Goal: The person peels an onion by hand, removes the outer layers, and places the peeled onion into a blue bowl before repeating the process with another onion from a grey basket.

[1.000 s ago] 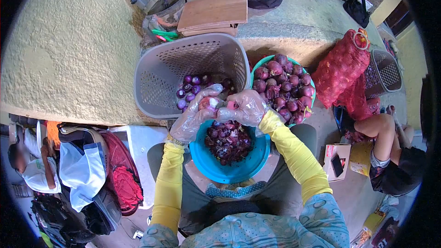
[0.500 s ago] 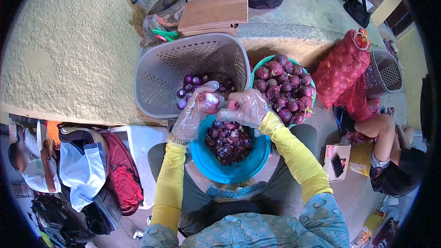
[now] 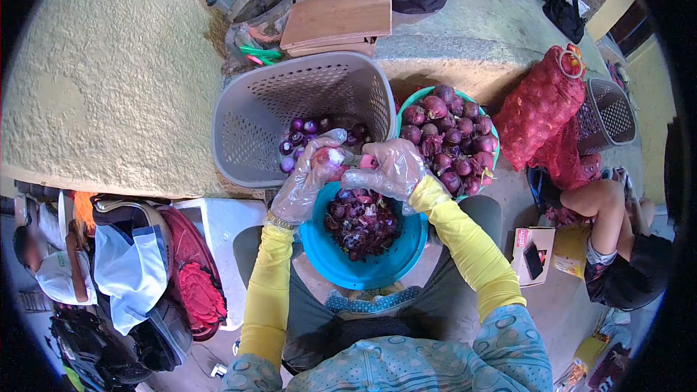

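Left grip: left hand (image 3: 299, 181) wrapped around an onion (image 3: 334, 155), above the near rim of the basket (image 3: 243, 127).
Right grip: right hand (image 3: 394, 168) closed on a small pink thing (image 3: 368, 161), mostly hidden.
Onion: pale patch facing up; roundish, long axis unclear.
Room: narrow gap between hands; blue basin (image 3: 412, 238) open below; onion-filled bowl (image 3: 415, 94) beside the right hand.
Since half a second ago: containers unmoved, hands nearly so.

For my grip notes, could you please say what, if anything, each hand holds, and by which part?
The left hand holds an onion around its sides. The right hand grips a pink object, mostly hidden, so which part cannot be told.
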A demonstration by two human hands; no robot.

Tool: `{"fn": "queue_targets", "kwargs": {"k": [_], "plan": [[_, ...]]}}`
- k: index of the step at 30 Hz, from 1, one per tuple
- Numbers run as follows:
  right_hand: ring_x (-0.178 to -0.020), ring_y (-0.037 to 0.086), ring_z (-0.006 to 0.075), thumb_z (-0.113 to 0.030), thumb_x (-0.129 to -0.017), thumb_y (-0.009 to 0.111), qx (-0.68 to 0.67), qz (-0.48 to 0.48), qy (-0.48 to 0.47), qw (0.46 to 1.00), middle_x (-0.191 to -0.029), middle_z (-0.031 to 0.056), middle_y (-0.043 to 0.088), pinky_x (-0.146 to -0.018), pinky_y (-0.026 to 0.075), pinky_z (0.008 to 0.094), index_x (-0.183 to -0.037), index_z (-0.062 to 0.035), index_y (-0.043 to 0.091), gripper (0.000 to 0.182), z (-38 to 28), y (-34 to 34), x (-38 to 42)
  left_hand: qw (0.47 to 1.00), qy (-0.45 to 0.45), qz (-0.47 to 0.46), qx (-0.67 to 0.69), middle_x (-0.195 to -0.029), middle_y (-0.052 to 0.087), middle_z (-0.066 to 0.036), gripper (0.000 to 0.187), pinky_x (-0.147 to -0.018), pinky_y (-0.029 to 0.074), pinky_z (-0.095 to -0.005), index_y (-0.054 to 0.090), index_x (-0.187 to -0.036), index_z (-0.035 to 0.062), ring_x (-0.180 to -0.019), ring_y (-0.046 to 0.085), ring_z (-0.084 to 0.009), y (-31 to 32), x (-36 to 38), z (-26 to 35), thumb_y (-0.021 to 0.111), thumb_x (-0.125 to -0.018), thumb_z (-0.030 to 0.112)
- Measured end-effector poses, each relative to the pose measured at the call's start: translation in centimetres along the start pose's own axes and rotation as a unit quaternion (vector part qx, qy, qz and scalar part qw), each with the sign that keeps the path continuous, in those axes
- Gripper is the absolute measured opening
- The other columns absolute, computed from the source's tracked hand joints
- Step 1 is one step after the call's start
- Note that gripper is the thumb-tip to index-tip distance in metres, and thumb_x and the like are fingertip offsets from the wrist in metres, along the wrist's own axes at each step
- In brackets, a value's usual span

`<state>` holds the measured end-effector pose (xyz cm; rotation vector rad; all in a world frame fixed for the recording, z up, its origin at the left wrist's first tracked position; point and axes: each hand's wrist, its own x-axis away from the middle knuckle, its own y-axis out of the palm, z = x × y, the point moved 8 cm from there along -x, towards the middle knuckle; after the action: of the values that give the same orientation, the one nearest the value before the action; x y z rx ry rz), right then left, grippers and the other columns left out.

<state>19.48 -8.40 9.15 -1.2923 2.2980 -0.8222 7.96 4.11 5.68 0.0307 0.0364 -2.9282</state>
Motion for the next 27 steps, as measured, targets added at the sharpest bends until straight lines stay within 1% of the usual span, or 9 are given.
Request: {"fn": "queue_targets", "kwargs": {"k": [5, 8, 11, 14, 17, 19, 23, 25, 27], "plan": [[-0.062, 0.067, 0.0364, -0.058, -0.079, 0.079, 0.018, 0.004, -0.005, 1.0, -0.062, 0.0169, 0.064, -0.062, 0.053, 0.0449, -0.072, -0.0063, 0.069, 0.053, 0.2, 0.3, 0.0, 1.0, 0.003, 0.002, 0.009, -0.146, 0.047, -0.012, 0.051, -0.114, 0.036, -0.0371, 0.047, -0.137, 0.0078, -0.132, 0.047, -0.0227, 0.0, -0.1, 0.0, 0.053, -0.106, 0.048], [-0.06, 0.066, 0.0354, -0.055, -0.082, 0.078, -0.015, 0.001, -0.007, 1.0, -0.061, 0.0159, 0.063, -0.06, 0.052, 0.0434, -0.071, -0.0063, 0.069, 0.051, 0.8, 0.9, -0.1, 1.0, -0.001, 0.006, -0.006, -0.146, 0.047, -0.011, 0.049, -0.114, 0.036, -0.0372, 0.047, -0.137, 0.0078, -0.131, 0.048, -0.0224, 0.1, -0.1, 0.3, 0.051, -0.107, 0.047], [-0.058, 0.065, 0.0349, -0.052, -0.084, 0.078, -0.037, -0.003, -0.011, 0.999, -0.059, 0.015, 0.063, -0.058, 0.051, 0.0426, -0.07, -0.0061, 0.067, 0.049, 1.6, 1.8, -0.2, 1.0, -0.007, 0.006, 0.005, -0.145, 0.047, -0.011, 0.053, -0.114, 0.037, -0.0376, 0.047, -0.137, 0.0079, -0.129, 0.049, -0.0222, 0.2, -0.1, 0.3, 0.052, -0.105, 0.05], [-0.057, 0.065, 0.0344, -0.05, -0.084, 0.079, -0.049, 0.005, -0.015, 0.999, -0.059, 0.0153, 0.062, -0.057, 0.051, 0.0427, -0.069, -0.0062, 0.067, 0.048, 1.7, 1.9, -0.2, 0.999, 0.032, 0.016, -0.012, -0.143, 0.049, -0.011, 0.057, -0.112, 0.039, -0.0371, 0.047, -0.136, 0.0081, -0.127, 0.051, -0.0213, -0.3, -0.1, 0.3, 0.052, -0.104, 0.055], [-0.056, 0.064, 0.0342, -0.046, -0.084, 0.078, 0.005, 0.022, -0.053, 0.998, -0.059, 0.0161, 0.061, -0.056, 0.05, 0.0423, -0.068, -0.0065, 0.066, 0.044, 1.0, 1.5, -0.2, 0.999, 0.003, 0.001, -0.034, -0.14, 0.051, -0.011, 0.058, -0.11, 0.04, -0.0363, 0.048, -0.136, 0.008, -0.124, 0.052, -0.0204, 0.1, 0.0, 0.7, 0.053, -0.103, 0.056], [-0.056, 0.063, 0.0347, -0.041, -0.085, 0.078, 0.017, 0.03, -0.088, 0.996, -0.059, 0.0166, 0.06, -0.056, 0.049, 0.0422, -0.067, -0.0068, 0.065, 0.041, 1.2, 1.9, -0.2, 0.999, -0.023, 0.023, 0.008, -0.131, 0.056, -0.008, 0.071, -0.101, 0.049, -0.0357, 0.048, -0.138, 0.0085, -0.118, 0.057, -0.019, 0.0, -0.1, 0.5, 0.067, -0.093, 0.06], [-0.055, 0.063, 0.0356, -0.039, -0.084, 0.078, -0.018, 0.012, -0.07, 0.997, -0.059, 0.0165, 0.06, -0.055, 0.049, 0.0425, -0.066, -0.0069, 0.064, 0.039, 1.1, 2.1, -0.2, 0.998, -0.042, 0.037, 0.028, -0.13, 0.056, -0.008, 0.069, -0.101, 0.049, -0.0354, 0.048, -0.139, 0.0089, -0.117, 0.057, -0.0186, -0.1, -0.2, 0.1, 0.067, -0.094, 0.058], [-0.055, 0.062, 0.0357, -0.042, -0.083, 0.08, 0.028, 0.018, -0.124, 0.992, -0.058, 0.0157, 0.059, -0.054, 0.049, 0.0423, -0.066, -0.0067, 0.064, 0.043, 0.5, 2.2, 0.0, 0.998, -0.033, 0.031, 0.042, -0.131, 0.056, -0.008, 0.067, -0.101, 0.049, -0.0356, 0.048, -0.139, 0.0088, -0.117, 0.058, -0.0185, -0.2, -0.2, -0.3, 0.067, -0.095, 0.055], [-0.054, 0.062, 0.0361, -0.045, -0.082, 0.081, 0.016, 0.011, -0.109, 0.994, -0.057, 0.0152, 0.059, -0.054, 0.049, 0.0423, -0.065, -0.0066, 0.064, 0.045, -0.1, 1.4, 0.2, 0.997, -0.041, 0.038, 0.054, -0.131, 0.056, -0.008, 0.067, -0.102, 0.05, -0.0359, 0.048, -0.139, 0.0087, -0.117, 0.059, -0.0187, -0.4, -0.2, -1.1, 0.067, -0.095, 0.055]]}}
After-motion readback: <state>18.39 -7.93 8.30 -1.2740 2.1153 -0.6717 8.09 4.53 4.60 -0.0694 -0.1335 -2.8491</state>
